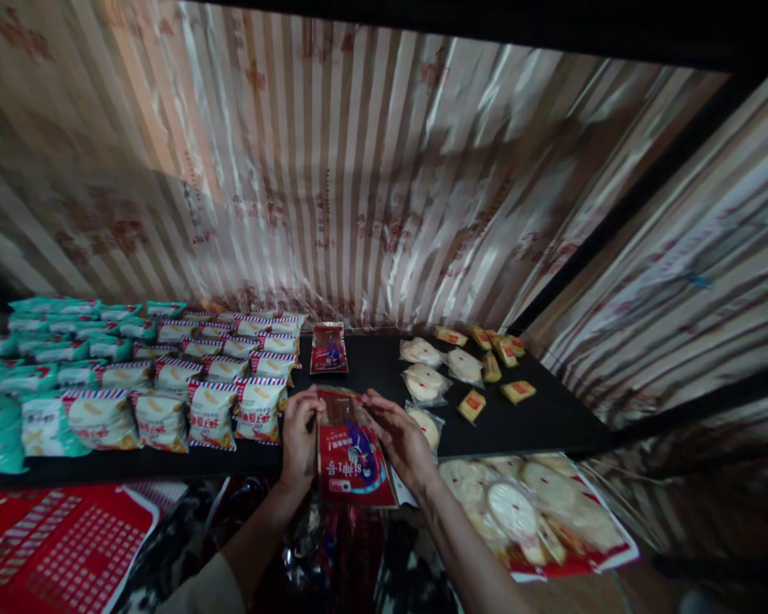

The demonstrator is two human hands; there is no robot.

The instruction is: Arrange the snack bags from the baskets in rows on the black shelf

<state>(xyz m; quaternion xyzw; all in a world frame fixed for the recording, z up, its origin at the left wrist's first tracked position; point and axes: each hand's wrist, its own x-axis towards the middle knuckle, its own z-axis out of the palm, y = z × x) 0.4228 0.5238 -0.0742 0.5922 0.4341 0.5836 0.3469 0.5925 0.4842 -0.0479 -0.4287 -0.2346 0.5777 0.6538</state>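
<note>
A red snack packet with a blue and purple print is held at the shelf's front edge. My left hand is closed on its upper left edge, with the fingers curled in. On the upper right edge, my right hand grips the same packet between thumb and fingers. The packet's lettering appears upside down. Behind it, a similar red packet lies on the black shelf. Close to my right hand is a round pale cake in clear wrap, partly hidden by that hand.
Left of my hands stand rows of white snack bags and teal bags. To the right lie several wrapped round cakes and small yellow packets. Below are a red basket and another container of cakes. Striped sheeting hangs behind.
</note>
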